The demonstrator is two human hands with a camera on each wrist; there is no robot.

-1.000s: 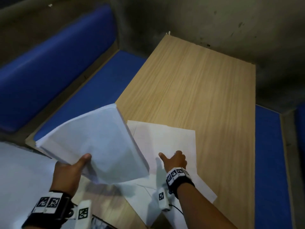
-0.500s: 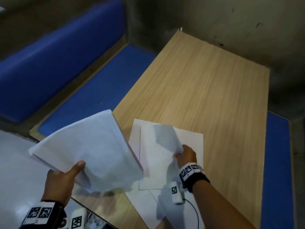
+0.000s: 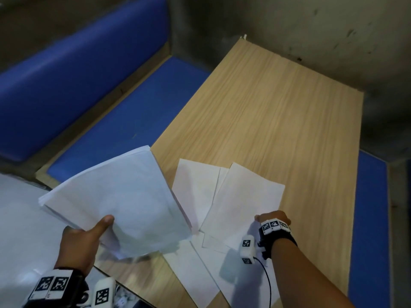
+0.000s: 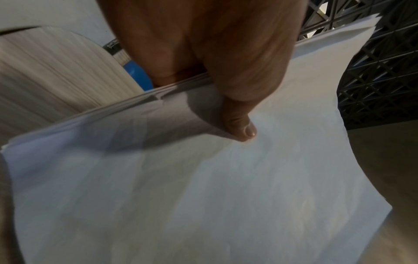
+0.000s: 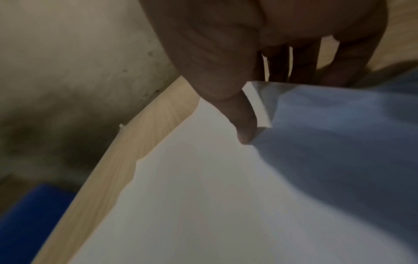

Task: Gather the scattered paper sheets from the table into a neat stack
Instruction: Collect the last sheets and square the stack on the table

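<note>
My left hand [image 3: 86, 238] holds a stack of white paper sheets [image 3: 117, 196] in the air over the table's near left corner, thumb [image 4: 242, 128] on top and fingers beneath. My right hand [image 3: 272, 218] pinches the near corner of one white sheet [image 3: 246, 196], thumb [image 5: 244, 125] above and fingers under it, lifting that corner off the wooden table [image 3: 278, 112]. A few more loose sheets [image 3: 195, 192] lie overlapped on the table between and below my hands, one [image 3: 193, 270] reaching toward the near edge.
Blue padded benches [image 3: 77, 70] run along the table's left side, and another blue seat [image 3: 369, 218] lies on the right. A grey wall [image 3: 311, 25] stands behind the table's far end. A pale surface [image 3: 20, 230] lies at the lower left.
My right hand went from pressing flat on the sheets to pinching one sheet's corner, then pulled back toward the right with it. The left hand kept its stack raised.
</note>
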